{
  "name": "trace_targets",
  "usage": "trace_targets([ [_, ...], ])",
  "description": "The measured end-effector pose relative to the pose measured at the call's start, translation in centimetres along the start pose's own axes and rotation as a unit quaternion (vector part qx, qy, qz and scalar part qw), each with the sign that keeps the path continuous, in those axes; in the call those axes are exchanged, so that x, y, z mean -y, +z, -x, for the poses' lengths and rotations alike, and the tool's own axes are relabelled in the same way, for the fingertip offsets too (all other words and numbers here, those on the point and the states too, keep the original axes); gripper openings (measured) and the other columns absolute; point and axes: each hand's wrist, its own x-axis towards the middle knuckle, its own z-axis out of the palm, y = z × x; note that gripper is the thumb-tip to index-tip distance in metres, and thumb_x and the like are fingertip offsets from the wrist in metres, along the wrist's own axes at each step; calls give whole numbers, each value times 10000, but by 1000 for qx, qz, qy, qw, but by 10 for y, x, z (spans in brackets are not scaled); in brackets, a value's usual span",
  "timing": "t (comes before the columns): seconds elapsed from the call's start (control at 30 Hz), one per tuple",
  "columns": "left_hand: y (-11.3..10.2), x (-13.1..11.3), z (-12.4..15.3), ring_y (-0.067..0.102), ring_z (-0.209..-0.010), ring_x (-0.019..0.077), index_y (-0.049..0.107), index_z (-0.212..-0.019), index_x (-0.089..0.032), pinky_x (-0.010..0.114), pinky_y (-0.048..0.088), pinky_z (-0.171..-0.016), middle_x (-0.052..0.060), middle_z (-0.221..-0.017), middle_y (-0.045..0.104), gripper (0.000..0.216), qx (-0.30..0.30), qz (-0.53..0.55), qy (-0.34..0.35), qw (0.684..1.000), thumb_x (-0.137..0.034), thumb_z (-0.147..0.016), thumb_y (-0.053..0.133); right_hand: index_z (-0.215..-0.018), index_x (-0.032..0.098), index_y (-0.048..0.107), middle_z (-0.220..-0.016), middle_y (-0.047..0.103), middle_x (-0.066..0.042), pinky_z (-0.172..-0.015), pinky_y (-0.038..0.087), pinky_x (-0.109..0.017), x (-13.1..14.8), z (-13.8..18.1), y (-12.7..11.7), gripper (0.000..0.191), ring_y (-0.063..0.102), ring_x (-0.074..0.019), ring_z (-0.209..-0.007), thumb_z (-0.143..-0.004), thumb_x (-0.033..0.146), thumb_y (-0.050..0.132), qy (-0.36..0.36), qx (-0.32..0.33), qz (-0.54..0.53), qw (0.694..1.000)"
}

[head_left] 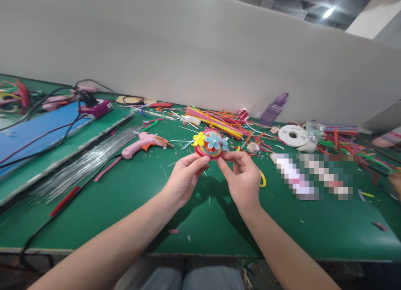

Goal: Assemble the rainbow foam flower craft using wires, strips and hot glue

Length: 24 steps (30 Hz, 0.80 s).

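Between my two hands is a small round pipe-cleaner ornament (209, 151), coiled in red, pink and yellow. A yellow flower (199, 139) sits on its left, a blue flower (213, 140) at the middle, and more blue shows on the right. My left hand (187, 173) pinches the lower left edge with thumb and fingers. On the lower right edge, my right hand (243, 175) grips it the same way. The ornament is held above the green table, and its underside is hidden. Left of my hands lies a pink glue gun (145, 143), its nozzle pointing right.
Thin clear strands (90, 160) lie at left, near a purple power socket (95, 109) with cables. Loose pipe cleaners (216, 123) clutter the back, by a purple bottle (274, 109) and white spool (293, 135). Another person's hand (396, 182) shows at the right edge.
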Motion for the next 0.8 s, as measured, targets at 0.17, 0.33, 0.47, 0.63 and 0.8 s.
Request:
trace_targets([
  [0.17, 1, -1, 0, 599, -954, 169, 763, -836, -185, 257, 447, -844, 49, -983, 733, 219, 8, 2, -2, 1000, -321, -667, 790, -773, 206, 607, -797, 653, -5, -794, 541, -314, -1, 0, -1, 144, 649, -158, -801, -740, 274, 729, 5, 18, -6, 1000],
  [0.33, 1, -1, 1, 601, -959, 180, 760, -866, -175, 282, 447, -879, 61, -989, 727, 239, 14, 3, -8, 1000, -315, -676, 788, -763, 205, 602, -784, 650, -8, -765, 552, -313, -1, 0, -1, 146, 645, -159, -774, -740, 286, 721, 9, 18, 1, 1000],
  [0.47, 0, 1, 1, 610, -965, 181, 755, -868, -173, 297, 446, -904, 61, -994, 727, 222, 32, 9, -11, 999, -291, -682, 786, -782, 210, 595, -803, 651, -11, -736, 565, -307, 2, 0, -1, 144, 650, -158, -763, -747, 290, 709, 15, 17, -12, 1000],
  [0.63, 1, 1, 1, 602, -1049, 203, 742, -916, -179, 315, 437, -943, 70, -1078, 712, 224, 43, 14, -13, 999, -255, -706, 761, -789, 211, 589, -756, 638, -1, -657, 558, -292, 5, 0, -1, 144, 626, -139, -655, -746, 291, 701, 35, 16, -8, 999],
  [0.8, 1, 1, 2, 587, -1098, 212, 730, -972, -185, 313, 416, -979, 66, -1086, 711, 244, 62, -18, 13, 998, -259, -740, 740, -793, 207, 597, -755, 636, 3, -611, 530, -267, 4, -1, -1, 134, 605, -125, -635, -738, 274, 700, 42, 14, 0, 999],
])
